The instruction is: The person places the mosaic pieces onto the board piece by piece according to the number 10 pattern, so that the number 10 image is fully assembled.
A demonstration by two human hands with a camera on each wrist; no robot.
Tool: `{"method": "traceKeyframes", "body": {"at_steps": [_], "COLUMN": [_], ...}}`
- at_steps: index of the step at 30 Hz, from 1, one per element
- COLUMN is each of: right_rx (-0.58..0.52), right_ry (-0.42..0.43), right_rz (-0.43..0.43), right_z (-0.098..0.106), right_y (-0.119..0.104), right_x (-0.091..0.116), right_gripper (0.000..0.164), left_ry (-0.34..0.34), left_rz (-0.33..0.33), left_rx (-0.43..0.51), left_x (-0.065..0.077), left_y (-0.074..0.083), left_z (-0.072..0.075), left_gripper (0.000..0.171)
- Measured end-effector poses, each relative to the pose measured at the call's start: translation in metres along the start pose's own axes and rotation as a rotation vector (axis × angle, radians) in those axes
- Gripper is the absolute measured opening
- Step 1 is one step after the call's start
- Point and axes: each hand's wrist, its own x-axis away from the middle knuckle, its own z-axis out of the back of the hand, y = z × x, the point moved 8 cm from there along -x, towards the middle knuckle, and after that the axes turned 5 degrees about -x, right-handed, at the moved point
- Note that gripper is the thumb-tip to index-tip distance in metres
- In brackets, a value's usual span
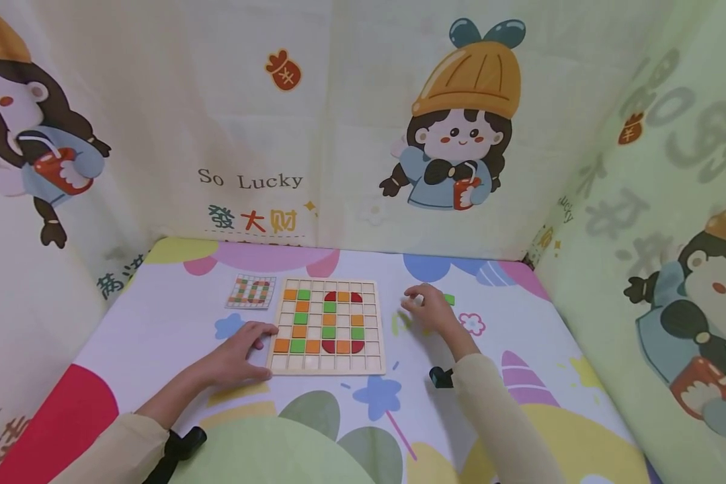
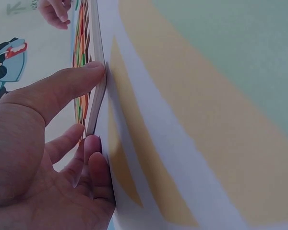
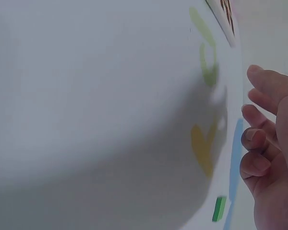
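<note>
A wooden grid board (image 1: 372, 366) lies flat on the table. Orange, green and red tiles (image 1: 329, 307) in its cells form the figure 10. At the board's left edge, my left hand (image 1: 240, 354) rests with thumb and fingertips touching the side; the left wrist view shows the thumb (image 2: 72, 86) against the rim. My right hand (image 1: 429, 306) hovers to the right of the board, its fingers loosely bent around nothing. Beside that hand a green tile (image 3: 219, 208) lies on the table, partly hidden by the hand in the head view.
A small pattern card (image 1: 251, 292) printed with a coloured 10 lies left of the board. The table carries a colourful printed cloth (image 1: 175, 336). Printed curtains (image 1: 351, 134) rise behind and at both sides. Black straps (image 1: 181, 447) are on the wrists.
</note>
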Motion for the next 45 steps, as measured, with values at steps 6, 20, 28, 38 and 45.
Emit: {"method": "traceKeyframes", "body": {"at_steps": [6,20,28,38,45], "right_rx": [-0.009,0.091,0.126,0.090,0.090], "right_ry": [0.036,0.072,0.048,0.045,0.059], "right_rz": [0.037,-0.086,-0.157,-0.161,-0.159], "right_z": [0.018,0.046,0.048,0.049,0.050], "right_y": [0.017,0.066,0.086,0.090,0.088], "right_x": [0.004,0.007,0.006,0.003,0.003], "right_gripper": [0.033,0.040,0.047,0.035,0.036], "left_ry": [0.002,0.000,-0.001,0.004,0.007], "left_rz": [0.004,0.019,0.010,0.014,0.009], "left_rx": [-0.006,-0.007,-0.007,-0.013,-0.010], "left_x": [0.000,0.001,0.002,0.002,0.001], "left_y": [0.001,0.001,0.003,0.003,0.002], "left_z": [0.002,0.003,0.001,0.001,0.001], "left_gripper": [0.074,0.075,0.074,0.075,0.075]}}
